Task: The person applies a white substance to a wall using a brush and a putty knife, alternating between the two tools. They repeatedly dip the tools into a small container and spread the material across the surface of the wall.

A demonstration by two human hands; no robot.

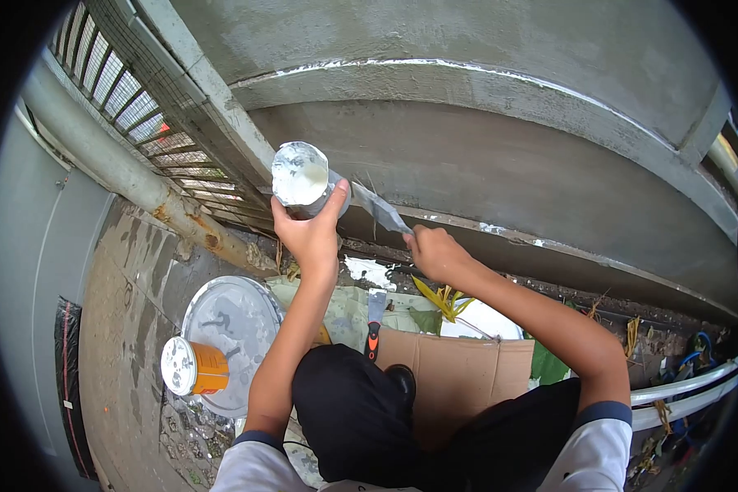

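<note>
My left hand [313, 234] is wrapped round a grey tub [301, 174] smeared with white, its open mouth tipped toward me and white paste showing inside. In my right hand [436, 252] is a flat, grey-bladed scraper [381, 211], its handle hidden by my closed fingers. The blade points up and left, toward the tub, and overlaps the low ledge of the grey wall [500, 164] in this view. Below my hands, a putty knife [375, 321] with a black and orange handle lies on the ground covering.
An orange tub with a white lid [195, 366] stands by a large, grey-smeared round lid [239, 316] at left. Cardboard [467, 365] lies under my legs. A rusty pipe [139, 184] and barred fence [152, 123] run along the left. White metal rails [689, 392] are at right.
</note>
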